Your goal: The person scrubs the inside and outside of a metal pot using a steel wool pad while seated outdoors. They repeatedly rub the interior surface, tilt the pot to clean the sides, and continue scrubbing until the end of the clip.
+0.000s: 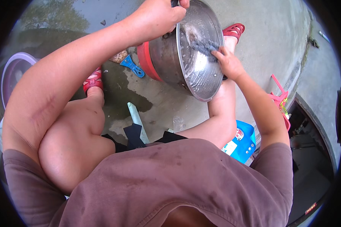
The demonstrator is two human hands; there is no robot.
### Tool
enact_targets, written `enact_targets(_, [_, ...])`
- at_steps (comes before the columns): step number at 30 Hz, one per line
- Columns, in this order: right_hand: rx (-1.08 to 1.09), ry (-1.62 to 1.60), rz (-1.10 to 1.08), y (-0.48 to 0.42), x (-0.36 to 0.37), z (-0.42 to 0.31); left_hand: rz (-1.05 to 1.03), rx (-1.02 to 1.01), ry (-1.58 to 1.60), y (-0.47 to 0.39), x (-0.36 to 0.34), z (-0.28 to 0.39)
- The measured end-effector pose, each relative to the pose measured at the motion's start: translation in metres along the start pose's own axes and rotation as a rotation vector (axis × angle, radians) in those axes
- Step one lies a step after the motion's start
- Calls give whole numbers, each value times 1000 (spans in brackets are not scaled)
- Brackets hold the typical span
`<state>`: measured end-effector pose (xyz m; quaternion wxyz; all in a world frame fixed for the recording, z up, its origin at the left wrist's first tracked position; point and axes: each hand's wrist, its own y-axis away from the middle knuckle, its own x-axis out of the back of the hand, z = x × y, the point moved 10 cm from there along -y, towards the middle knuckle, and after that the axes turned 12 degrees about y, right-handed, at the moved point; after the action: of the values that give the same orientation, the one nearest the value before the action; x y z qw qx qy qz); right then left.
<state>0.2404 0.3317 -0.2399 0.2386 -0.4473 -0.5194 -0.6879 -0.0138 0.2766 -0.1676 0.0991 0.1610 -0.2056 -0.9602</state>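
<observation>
A steel pot [201, 73] is tipped on its side between my legs, its open mouth turned to the right. Soapy water and foam streak its inner wall, and a red band [148, 61] runs around the end away from the mouth. My left hand [166, 18] grips a dark handle [174, 3] at the rim, at the top of the view. In my right hand [230, 62] is a grey scrubbing pad [206, 46], pressed against the pot's inside. The hidden far side of the pot cannot be seen.
A scraper with a blue handle [132, 66] lies on the wet concrete floor [122, 85] left of the pot. At far left stands a pale purple basin [4, 76]. A blue bag [241, 142] and a pink plastic object [279, 98] are on the right.
</observation>
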Motion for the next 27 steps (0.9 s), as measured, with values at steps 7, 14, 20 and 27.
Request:
enact_targets(7, [107,-45,-112,11,-1,-1,-4,-83,-38,-1,1,-1])
enact_targets(14, [280,252,181,-82,41,8,-73,56,74,-3,-7,-7])
enact_targets(20, [2,-378,-165,24,-3,-18,-12,-96,-38,-1,6,-5])
enact_targets(27, [225,192,146,-84,43,19,-44,-61,-32,-3,-3,-2])
